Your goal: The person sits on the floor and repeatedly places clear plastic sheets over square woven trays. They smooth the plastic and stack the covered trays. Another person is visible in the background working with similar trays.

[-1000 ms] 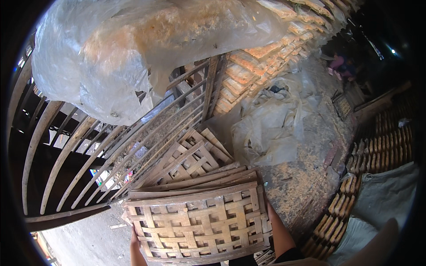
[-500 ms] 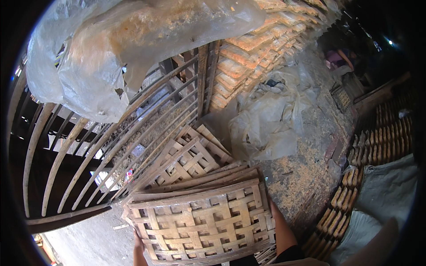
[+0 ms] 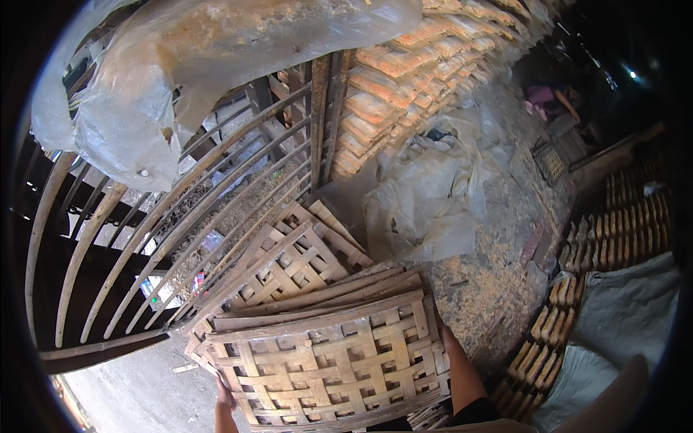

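Note:
A rectangular woven bamboo tray [image 3: 332, 364] with a wooden frame lies across the lower middle, on top of several more like it. My left hand [image 3: 225, 395] grips its left edge, fingers wrapped round the side and partly hidden. At the right edge, my right hand [image 3: 446, 338] holds the tray's side, with most of its fingers behind the frame. Just beyond, more bamboo trays [image 3: 289, 270] lean at an angle against the slatted wooden rack.
To the left stands a rack of curved wooden slats [image 3: 137, 245], with a dusty plastic sheet [image 3: 130, 108] over it. Stacked orange-brown pieces [image 3: 390, 94] rise behind. Crumpled plastic [image 3: 426, 195] covers part of the floor. Rows of pieces [image 3: 556, 317] and grey-green sacks [image 3: 628, 303] lie right; a person [image 3: 552, 101] is far off.
The view has shifted slightly, so the rack and plastic sheet sit further left. At the left, the corners of the lower trays show more beyond the top one. Both hands keep their grip.

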Available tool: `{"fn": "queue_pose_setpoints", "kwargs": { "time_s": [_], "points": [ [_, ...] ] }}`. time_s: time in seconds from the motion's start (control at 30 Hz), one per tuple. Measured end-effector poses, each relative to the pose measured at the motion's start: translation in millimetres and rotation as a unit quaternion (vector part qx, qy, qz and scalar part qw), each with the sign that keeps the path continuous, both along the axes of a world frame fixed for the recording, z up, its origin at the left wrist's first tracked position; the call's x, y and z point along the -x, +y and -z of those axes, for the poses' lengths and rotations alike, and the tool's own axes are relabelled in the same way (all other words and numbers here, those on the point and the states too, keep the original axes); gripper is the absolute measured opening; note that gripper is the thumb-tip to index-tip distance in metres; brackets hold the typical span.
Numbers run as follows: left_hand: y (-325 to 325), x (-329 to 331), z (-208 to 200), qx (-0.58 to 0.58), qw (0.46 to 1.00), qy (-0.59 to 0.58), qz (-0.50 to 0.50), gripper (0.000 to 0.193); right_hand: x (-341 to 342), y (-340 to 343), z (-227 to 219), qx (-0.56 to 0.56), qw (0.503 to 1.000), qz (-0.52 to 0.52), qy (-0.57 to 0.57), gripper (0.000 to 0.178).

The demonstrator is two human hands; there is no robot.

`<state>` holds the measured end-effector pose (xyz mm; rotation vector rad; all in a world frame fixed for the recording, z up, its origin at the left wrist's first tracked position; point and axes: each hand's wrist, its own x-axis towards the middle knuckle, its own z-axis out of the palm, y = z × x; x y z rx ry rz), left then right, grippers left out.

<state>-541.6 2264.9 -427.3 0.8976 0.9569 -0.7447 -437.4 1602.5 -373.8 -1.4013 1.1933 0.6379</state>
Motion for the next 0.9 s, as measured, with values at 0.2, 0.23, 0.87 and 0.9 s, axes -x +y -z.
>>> {"fn": "queue_pose_setpoints", "kwargs": {
  "time_s": [0.2, 0.23, 0.87, 0.9],
  "points": [
    [-9.9, -7.6, -30.9, 0.022, 0.999, 0.005, 0.044, 0.102, 15.6, -14.8, 11.1, 0.063, 0.996, 0.062, 0.02, 0.075],
    [-14.4, -13.7, -34.5, 0.029, 0.998, 0.01, 0.057, 0.101, 14.5, -17.7, 9.9, 0.065, 0.996, 0.064, 0.009, 0.075],
    [-38.2, 4.4, -24.9, 0.041, 0.998, -0.008, 0.052, 0.099, -11.8, -56.4, 31.6, 0.14, 0.988, -0.011, 0.071, 0.076],
    [-42.2, 2.3, -23.2, 0.046, 0.997, -0.019, 0.051, 0.098, -12.3, -60.1, 30.7, 0.137, 0.989, -0.009, 0.054, 0.075]
  ]
}}
